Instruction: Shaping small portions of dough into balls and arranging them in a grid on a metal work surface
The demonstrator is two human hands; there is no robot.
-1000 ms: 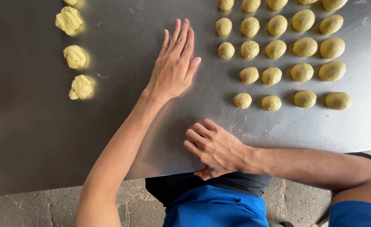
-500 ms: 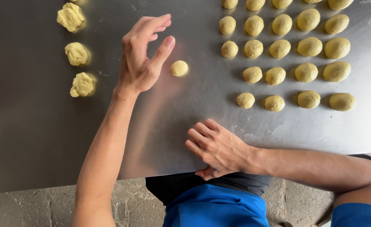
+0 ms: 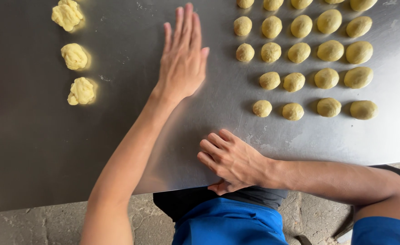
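On counter [image 3: 36, 149]: left hand [image 3: 184, 59] flat, fingers straight, palm down; anything beneath hidden.
Counter edge: right hand [image 3: 229, 159] loosely curled, gripping nothing.
Top edge: rolled dough balls [image 3: 299, 52] cut off.
Far left: rough dough lumps [image 3: 74, 56].

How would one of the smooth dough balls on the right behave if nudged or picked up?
The dough balls look rounded and sit on a smooth steel table, so a nudge would probably roll one. They seem soft, like the lumpy dough pieces, so pinching would likely dent them. Being small, each is probably light.
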